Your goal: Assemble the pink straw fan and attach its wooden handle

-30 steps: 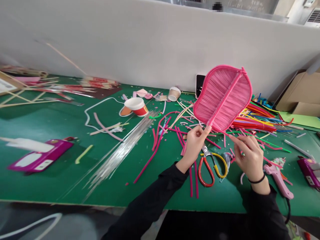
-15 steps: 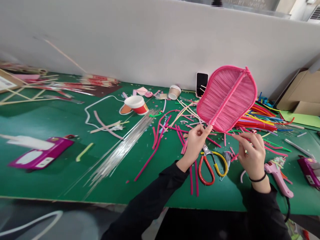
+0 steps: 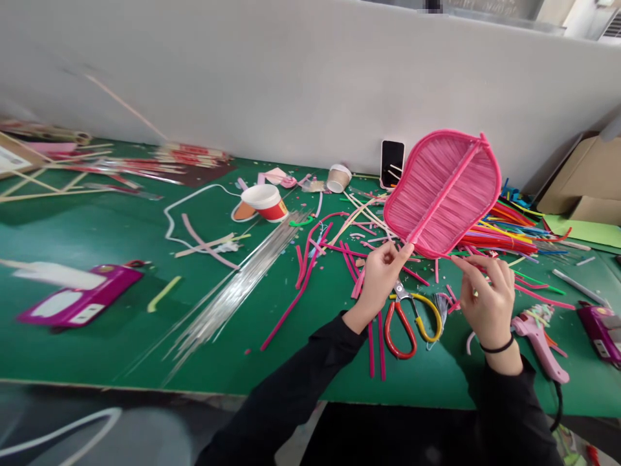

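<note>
A large pink leaf-shaped piece [image 3: 444, 194], with a pipe-cleaner-like rim and a midrib along its middle, is held up above the table. My left hand [image 3: 383, 275] pinches its lower end between thumb and fingers. At the bottom of the rim, my right hand [image 3: 486, 294] has its thumb and index finger closed on a thin pink pipe cleaner [image 3: 445, 257] that runs along the edge. Scissors [image 3: 400, 291] with one red and one yellow handle lie beneath, between my hands. To the right of my right hand rests a pink glue gun [image 3: 541, 340].
Loose pink pipe cleaners [image 3: 305, 285] and thin metal wires [image 3: 233, 291] are strewn over the green table [image 3: 204, 362]. A paper cup [image 3: 266, 202], a phone [image 3: 392, 162], a purple device [image 3: 87, 304] and a coloured pipe-cleaner bundle [image 3: 504, 241] stand or lie around.
The leaf-shaped piece has shifted slightly right and down. My right hand has moved a little left, and my left hand keeps its pinch.
</note>
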`<state>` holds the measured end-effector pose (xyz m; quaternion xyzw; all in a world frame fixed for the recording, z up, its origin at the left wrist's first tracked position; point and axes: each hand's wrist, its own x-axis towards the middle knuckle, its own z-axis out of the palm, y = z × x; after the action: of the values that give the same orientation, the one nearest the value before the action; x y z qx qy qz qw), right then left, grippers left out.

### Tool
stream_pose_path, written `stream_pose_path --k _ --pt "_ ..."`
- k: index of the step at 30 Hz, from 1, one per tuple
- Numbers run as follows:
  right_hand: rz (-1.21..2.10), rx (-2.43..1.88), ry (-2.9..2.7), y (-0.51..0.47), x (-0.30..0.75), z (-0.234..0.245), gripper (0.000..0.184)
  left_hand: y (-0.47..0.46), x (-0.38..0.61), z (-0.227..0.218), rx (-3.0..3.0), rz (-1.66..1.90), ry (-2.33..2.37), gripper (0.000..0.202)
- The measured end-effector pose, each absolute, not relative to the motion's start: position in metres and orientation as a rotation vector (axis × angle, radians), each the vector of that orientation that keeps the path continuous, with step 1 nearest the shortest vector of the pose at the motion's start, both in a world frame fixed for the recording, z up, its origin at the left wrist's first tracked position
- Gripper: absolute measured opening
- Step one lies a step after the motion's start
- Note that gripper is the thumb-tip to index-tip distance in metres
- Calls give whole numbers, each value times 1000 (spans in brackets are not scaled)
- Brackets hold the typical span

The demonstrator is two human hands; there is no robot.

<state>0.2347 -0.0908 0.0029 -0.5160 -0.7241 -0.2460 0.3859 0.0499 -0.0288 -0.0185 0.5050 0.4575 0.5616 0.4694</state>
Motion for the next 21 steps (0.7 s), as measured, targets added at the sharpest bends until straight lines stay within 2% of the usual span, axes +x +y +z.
stream_pose_path --k 7,21 --pt "-638 -1278 -1915 -89 226 7 29 -33 52 -13 1298 1348 1140 49" --pt "-652 -1310 -1896 -88 221 3 29 -37 56 -12 1162 1262 1008 46"
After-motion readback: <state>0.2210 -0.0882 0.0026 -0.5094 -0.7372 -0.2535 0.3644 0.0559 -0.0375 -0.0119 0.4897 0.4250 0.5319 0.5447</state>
